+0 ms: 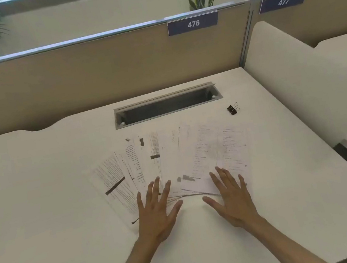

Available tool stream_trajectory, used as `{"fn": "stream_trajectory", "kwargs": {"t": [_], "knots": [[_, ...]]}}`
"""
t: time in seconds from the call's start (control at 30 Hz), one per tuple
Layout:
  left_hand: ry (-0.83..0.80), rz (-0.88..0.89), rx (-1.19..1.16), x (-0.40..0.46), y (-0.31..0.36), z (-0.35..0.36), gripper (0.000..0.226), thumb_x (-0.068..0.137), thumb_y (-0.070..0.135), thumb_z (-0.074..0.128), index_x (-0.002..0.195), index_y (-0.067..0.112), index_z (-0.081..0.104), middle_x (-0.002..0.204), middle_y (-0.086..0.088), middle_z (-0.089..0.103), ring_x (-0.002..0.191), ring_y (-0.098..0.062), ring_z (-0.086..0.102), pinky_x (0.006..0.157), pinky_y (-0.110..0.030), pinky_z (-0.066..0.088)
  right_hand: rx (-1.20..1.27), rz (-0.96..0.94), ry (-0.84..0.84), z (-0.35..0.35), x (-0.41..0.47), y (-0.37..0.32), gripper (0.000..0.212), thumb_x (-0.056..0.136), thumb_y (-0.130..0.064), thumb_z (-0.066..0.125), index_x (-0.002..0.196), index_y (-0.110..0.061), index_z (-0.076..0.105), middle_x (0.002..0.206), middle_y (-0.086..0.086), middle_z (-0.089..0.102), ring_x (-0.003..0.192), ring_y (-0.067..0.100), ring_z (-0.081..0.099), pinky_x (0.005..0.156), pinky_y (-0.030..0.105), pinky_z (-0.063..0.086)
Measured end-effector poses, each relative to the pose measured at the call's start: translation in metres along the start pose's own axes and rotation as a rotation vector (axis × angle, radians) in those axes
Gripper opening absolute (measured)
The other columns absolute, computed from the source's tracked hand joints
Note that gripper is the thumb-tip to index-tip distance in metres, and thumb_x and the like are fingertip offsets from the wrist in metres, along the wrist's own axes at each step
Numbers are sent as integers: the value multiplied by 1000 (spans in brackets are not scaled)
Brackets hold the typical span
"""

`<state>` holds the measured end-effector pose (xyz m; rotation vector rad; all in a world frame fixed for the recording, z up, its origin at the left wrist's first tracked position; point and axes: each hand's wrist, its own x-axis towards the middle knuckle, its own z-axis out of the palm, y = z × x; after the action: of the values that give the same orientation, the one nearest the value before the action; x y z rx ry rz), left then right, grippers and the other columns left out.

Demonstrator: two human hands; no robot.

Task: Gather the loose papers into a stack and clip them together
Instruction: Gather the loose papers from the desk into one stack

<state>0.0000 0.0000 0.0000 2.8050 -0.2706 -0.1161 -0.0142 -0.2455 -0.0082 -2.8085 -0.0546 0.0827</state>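
Observation:
Several printed white papers (173, 161) lie fanned out on the white desk (41, 199), overlapping at their near ends. My left hand (156, 212) rests flat with fingers spread on the near left part of the fan. My right hand (231, 197) lies flat with fingers spread on the near right sheets. Neither hand holds anything. A black binder clip (233, 109) with silver handles sits on the desk beyond the papers, to the far right.
A grey cable slot (167, 107) is set into the desk just behind the papers. A beige partition (90, 76) with a sign "476" closes the back. A white side divider (301, 77) bounds the right. Plants stand behind the partition.

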Motion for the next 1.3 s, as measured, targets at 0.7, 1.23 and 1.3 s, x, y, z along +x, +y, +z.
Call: {"fn": "stream_trajectory", "kwargs": {"t": [0.7, 1.23, 1.3], "knots": [[63, -77, 57, 20, 20, 9, 84, 85, 67, 19, 135, 7, 50, 145, -10, 46, 142, -27, 31, 120, -48, 8, -53, -28, -13, 17, -13, 7, 82, 90, -72, 23, 156, -24, 16, 165, -2, 11, 152, 15, 8, 121, 50, -1], [-40, -418, -91, 76, 59, 1, 91, 69, 68, 69, 131, 8, 40, 133, -11, 40, 125, -31, 35, 97, -42, 32, 79, 490, 98, -17, 22, 33, 87, 89, -57, 54, 155, -11, 18, 162, 11, 20, 150, 25, 16, 121, 48, 11], [-79, -478, -186, 82, 62, -1, 93, 64, 56, 80, 132, 9, 38, 133, -11, 37, 126, -31, 33, 97, -41, 31, 107, 482, 111, -18, 23, 31, 87, 89, -55, 57, 154, -11, 20, 161, 11, 22, 149, 25, 18, 121, 47, 13]]}}
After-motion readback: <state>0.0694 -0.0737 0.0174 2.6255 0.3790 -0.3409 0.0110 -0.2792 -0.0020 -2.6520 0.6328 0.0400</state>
